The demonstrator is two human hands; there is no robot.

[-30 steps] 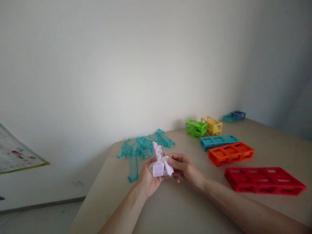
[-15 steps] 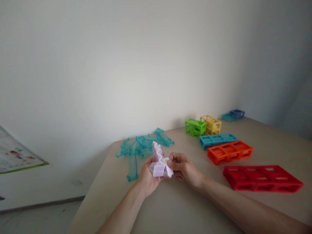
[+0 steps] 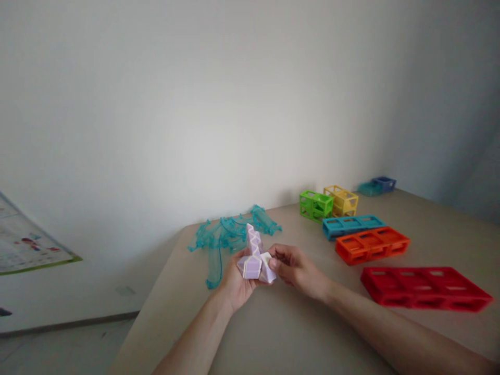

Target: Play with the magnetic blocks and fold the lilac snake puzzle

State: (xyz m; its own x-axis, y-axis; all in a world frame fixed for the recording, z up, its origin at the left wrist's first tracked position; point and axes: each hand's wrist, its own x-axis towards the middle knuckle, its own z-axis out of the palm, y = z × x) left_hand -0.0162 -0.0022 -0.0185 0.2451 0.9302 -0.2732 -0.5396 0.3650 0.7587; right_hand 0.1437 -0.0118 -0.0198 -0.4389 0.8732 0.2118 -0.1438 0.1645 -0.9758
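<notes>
**Lilac faceted piece [image 3: 250, 267] with white lines, cradled and pinched**

The bare left hand [image 3: 236, 292] cups it from below, gripping, with some fingers hidden underneath; the right hand [image 3: 299, 271] has thumb and fingers closed on its near right end.

Far to the left of the left hand, a green-edged poster [image 3: 33, 245] on the wall carries small coloured figures; its print is too small to read.

Right of the right hand sits a red plastic frame [image 3: 425, 288] with rectangular openings. Beyond that hand lie an orange three-bay frame [image 3: 375, 247] and a blue three-bay frame [image 3: 351, 228], then a light green box-shaped frame [image 3: 314, 208] beside a yellow box-shaped frame [image 3: 342, 202]. Farthest away, a dark blue open box [image 3: 385, 184] adjoins something teal; its contents are hidden.

Past the left hand, translucent teal plastic pieces [image 3: 225, 234] lie heaped on the beige tabletop [image 3: 292, 336].
</notes>
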